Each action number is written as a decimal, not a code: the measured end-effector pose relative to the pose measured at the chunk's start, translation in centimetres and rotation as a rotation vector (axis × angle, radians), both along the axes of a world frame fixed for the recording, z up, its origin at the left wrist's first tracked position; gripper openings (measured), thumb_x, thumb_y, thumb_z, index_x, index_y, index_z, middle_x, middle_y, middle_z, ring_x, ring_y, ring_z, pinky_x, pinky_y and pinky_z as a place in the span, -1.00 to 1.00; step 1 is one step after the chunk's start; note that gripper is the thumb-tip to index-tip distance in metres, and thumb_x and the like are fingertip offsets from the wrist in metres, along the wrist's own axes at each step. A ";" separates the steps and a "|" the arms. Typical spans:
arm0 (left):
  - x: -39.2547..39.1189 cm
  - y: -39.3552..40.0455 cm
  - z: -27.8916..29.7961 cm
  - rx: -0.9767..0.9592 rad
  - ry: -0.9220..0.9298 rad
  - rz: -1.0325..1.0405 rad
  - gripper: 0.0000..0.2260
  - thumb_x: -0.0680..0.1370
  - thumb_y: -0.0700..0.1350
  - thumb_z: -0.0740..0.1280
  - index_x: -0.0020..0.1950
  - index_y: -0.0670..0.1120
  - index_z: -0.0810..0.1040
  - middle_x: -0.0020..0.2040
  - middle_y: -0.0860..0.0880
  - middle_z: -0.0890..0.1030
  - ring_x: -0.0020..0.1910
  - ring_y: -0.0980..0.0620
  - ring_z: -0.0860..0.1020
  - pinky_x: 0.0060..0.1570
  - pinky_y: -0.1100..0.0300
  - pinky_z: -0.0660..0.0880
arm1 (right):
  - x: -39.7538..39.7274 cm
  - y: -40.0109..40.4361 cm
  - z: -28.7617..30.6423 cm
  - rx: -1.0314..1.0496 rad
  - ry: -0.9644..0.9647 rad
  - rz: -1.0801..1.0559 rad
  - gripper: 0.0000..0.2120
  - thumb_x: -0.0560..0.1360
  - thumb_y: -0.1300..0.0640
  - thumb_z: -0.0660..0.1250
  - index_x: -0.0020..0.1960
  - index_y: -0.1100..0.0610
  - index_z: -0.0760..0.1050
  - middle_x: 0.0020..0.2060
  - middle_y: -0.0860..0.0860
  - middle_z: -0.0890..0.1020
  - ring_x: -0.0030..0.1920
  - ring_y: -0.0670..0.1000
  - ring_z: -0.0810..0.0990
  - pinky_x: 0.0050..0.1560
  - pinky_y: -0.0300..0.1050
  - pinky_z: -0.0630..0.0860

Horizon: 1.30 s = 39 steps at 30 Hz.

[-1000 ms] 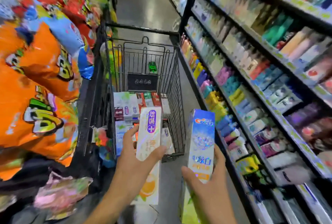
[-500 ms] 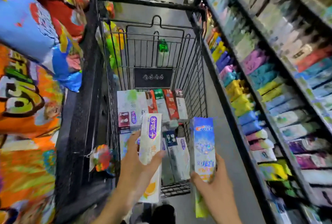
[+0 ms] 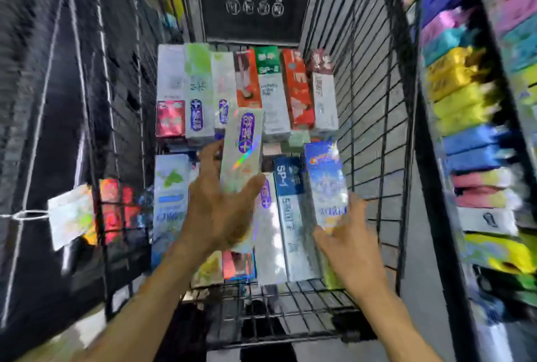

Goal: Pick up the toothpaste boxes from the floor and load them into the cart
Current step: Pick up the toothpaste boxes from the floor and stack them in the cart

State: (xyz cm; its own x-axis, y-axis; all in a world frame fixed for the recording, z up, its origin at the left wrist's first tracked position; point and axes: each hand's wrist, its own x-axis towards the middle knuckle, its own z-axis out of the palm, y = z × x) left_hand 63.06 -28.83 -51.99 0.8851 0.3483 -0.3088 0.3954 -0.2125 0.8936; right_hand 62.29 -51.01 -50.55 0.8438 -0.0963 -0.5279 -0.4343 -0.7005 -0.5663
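I look straight down into a black wire cart [image 3: 374, 117] whose floor holds several toothpaste boxes [image 3: 276, 94] laid in rows. My left hand [image 3: 218, 210] grips a silver holographic box with a purple label [image 3: 242, 149], held over the middle of the cart. My right hand [image 3: 351, 242] holds a blue and white box [image 3: 325, 181] upright by its lower end, low inside the cart against the right wall, beside a dark blue box marked SP [image 3: 287, 175]. The view is blurred by motion.
Shelves of colourful packs [image 3: 470, 129] run close along the cart's right side. A dark rack [image 3: 58, 100] stands on the left, with a white tag [image 3: 69, 213] and bright packets [image 3: 116, 207] hanging by the cart wall. The cart's near rim [image 3: 261, 303] lies below my wrists.
My view has closed in on the cart and tipped down into it. Both hands have carried their boxes forward from in front of the cart to inside the basket.
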 end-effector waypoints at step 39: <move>1.8 0.6 -1.8 0.030 -0.038 0.189 -0.42 0.44 -0.03 0.55 0.36 0.11 0.34 -0.06 0.25 0.59 -0.15 0.42 0.57 -0.25 0.54 0.42 | 4.0 2.7 -8.7 -0.469 -0.245 0.630 -0.33 0.59 -0.35 -0.35 0.60 -0.08 -0.29 0.61 0.08 -0.20 0.58 0.05 -0.38 0.59 0.12 -0.20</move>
